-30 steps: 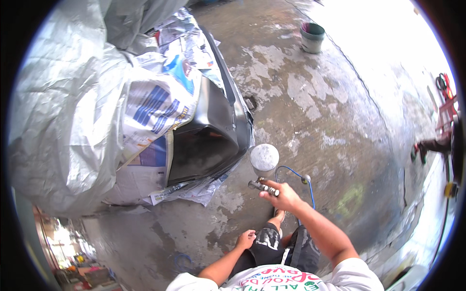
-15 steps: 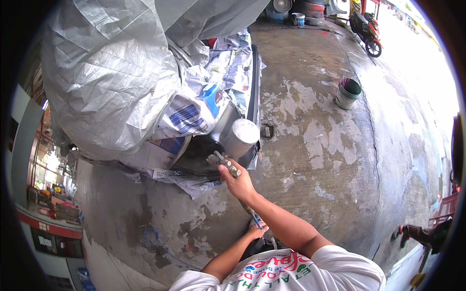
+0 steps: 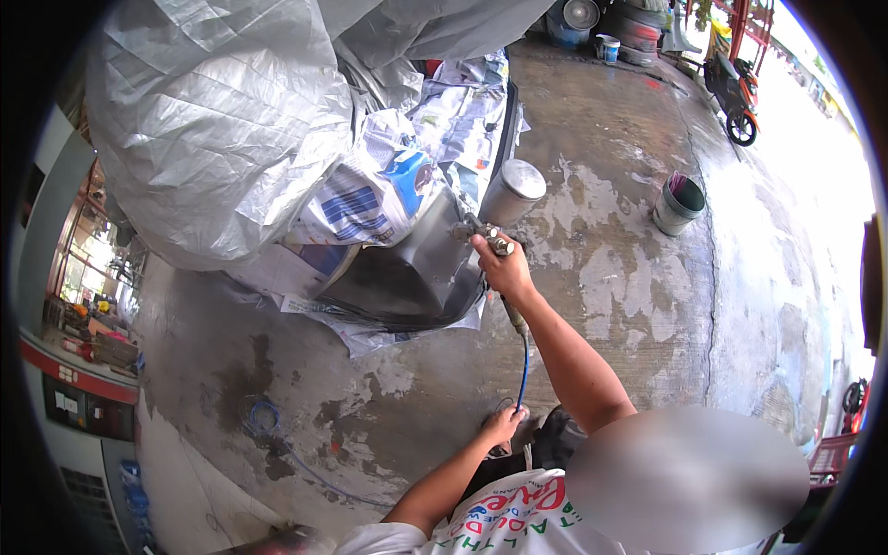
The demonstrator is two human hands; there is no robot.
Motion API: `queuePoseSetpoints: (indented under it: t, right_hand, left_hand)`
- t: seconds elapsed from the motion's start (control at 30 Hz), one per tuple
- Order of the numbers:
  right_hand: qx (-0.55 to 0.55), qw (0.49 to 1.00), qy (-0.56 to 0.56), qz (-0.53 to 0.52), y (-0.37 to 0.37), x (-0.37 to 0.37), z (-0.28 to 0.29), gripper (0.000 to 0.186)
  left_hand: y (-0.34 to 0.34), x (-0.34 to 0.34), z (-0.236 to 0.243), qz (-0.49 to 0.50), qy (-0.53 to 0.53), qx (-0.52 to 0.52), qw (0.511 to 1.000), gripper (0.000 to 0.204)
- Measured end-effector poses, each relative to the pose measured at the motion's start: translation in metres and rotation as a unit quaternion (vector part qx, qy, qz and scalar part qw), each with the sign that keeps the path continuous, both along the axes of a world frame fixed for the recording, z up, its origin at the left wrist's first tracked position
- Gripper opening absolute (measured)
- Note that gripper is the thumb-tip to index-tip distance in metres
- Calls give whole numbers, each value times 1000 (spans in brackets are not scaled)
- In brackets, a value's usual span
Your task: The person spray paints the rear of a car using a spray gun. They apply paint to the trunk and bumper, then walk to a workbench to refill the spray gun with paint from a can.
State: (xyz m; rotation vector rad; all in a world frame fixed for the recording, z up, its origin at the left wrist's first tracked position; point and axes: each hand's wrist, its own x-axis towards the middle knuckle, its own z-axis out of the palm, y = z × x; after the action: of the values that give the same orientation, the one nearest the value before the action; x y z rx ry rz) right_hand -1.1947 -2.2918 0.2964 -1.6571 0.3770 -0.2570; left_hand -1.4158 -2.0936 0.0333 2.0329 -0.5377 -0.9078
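My right hand [image 3: 507, 270] is closed around the handle of a spray gun [image 3: 483, 237], with a pale metal paint cup [image 3: 514, 194] attached to it. The gun is at the right corner of a dark grey vehicle body panel [image 3: 400, 274]. From its handle, a blue air hose [image 3: 524, 370] runs down to my left hand [image 3: 502, 427], whose fingers are closed on it close to my body. Printed newspaper [image 3: 370, 205] covers the surfaces beside the panel. A silver cover sheet [image 3: 222, 148] drapes over the rest of the vehicle.
More blue hose [image 3: 265, 416] lies coiled on the patchy concrete floor [image 3: 601, 305]. A bucket [image 3: 680, 203] stands to the right. Farther back are stacked tires [image 3: 638, 32], a small paint pail [image 3: 607, 48] and a parked motorcycle [image 3: 733, 97].
My right hand and the spray gun have moved right and away from me, from over the panel toward its right edge. More hose shows between my hands.
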Motion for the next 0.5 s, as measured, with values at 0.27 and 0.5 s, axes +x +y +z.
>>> queuePoseSetpoints:
  t: [0.27, 0.5]
  right_hand:
    - [-95, 994, -49, -13, -25, 5, -33, 59]
    - [-60, 969, -51, 236, -27, -32, -42, 61]
  left_hand:
    - [-55, 2, -24, 44, 20, 22, 999, 34]
    - [-111, -35, -14, 75, 70, 106, 989, 38]
